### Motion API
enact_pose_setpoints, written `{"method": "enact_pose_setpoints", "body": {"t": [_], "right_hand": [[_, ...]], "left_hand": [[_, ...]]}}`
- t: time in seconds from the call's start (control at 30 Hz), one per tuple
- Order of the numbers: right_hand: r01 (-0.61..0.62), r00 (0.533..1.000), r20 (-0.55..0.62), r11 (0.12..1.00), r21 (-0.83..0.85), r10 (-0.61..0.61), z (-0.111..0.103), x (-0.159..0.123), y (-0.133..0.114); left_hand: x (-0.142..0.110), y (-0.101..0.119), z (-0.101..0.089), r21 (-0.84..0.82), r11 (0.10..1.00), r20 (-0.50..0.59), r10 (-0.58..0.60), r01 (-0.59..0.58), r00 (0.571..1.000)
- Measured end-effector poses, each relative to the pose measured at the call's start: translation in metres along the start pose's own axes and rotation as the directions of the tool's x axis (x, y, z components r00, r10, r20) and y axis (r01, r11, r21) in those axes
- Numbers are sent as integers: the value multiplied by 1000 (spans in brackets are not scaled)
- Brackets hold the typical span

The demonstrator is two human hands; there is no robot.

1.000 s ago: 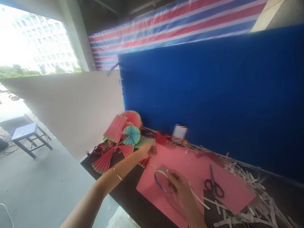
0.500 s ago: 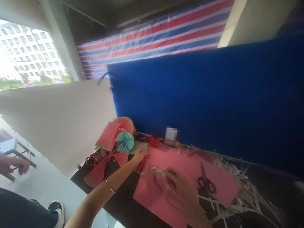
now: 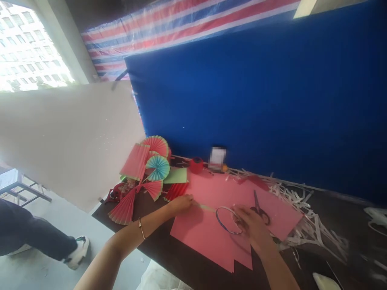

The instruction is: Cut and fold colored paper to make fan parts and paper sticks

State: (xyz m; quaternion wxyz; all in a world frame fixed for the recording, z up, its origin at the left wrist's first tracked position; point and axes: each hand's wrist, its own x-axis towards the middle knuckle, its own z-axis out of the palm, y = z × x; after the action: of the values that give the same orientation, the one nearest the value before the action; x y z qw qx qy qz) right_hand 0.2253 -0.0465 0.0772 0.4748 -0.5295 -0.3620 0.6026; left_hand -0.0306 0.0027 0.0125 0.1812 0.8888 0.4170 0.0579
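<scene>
My right hand (image 3: 252, 223) is closed on a roll of tape (image 3: 227, 219), a thin blue-edged ring held on edge over the pink paper sheets (image 3: 211, 237). A strip of tape (image 3: 205, 207) runs from the roll leftward to my left hand (image 3: 183, 201), which pinches its free end at the sheet's left edge. A thin bracelet sits on my left wrist. Black-handled scissors (image 3: 259, 209) lie on the pink paper just beyond my right hand.
Folded paper fans (image 3: 148, 173) in pink, red and teal are piled at the table's left end, with a green sheet (image 3: 177, 176) and a red tape roll (image 3: 196, 165) behind. White paper strips (image 3: 305, 225) litter the right side. A blue board (image 3: 256, 104) backs the dark table (image 3: 151, 225). Another person's leg (image 3: 36, 237) is at left.
My left hand has drawn back from near the fans to the pink sheet's left edge, pulling a strip out from the roll. My right hand moved right toward the scissors. The view shifted.
</scene>
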Motion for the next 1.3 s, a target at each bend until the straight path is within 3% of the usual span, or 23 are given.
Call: {"method": "enact_pose_setpoints", "body": {"t": [0.13,0.23,0.47,0.57,0.67,0.73,0.83,0.93,1.1,1.3], "right_hand": [[-2,997,-75,1000,12,3,-9,-7,6],[23,991,-135,999,33,-18,-15,-15,5],[21,984,-178,998,52,-11,-19,-31,9],[12,980,-200,999,47,-2,-22,-36,12],[-22,976,-214,997,69,36,-25,-42,15],[-34,974,-221,996,86,52,-25,-46,16],[-49,970,-234,994,96,70,-24,-51,17],[-71,962,-256,993,95,94,-24,-53,19],[-60,963,-258,994,97,83,-29,-57,28],[-59,958,-270,986,158,101,-29,-64,27]], "left_hand": [[4,-10,4,-111,994,-42,-17,12,999],[8,-16,2,-203,976,-114,-105,80,988],[11,-22,-10,-256,939,-285,-300,229,911],[8,-18,-13,-232,937,-343,-332,263,879],[4,-9,-12,-203,960,-293,-247,192,924],[2,-4,-10,-159,983,-190,-126,96,974],[5,0,-10,-154,987,-52,-62,53,997],[12,0,-14,-232,968,-20,-100,92,995],[19,1,-18,-426,899,-60,-138,100,989],[24,2,-17,-755,637,-102,-347,154,932]]}}
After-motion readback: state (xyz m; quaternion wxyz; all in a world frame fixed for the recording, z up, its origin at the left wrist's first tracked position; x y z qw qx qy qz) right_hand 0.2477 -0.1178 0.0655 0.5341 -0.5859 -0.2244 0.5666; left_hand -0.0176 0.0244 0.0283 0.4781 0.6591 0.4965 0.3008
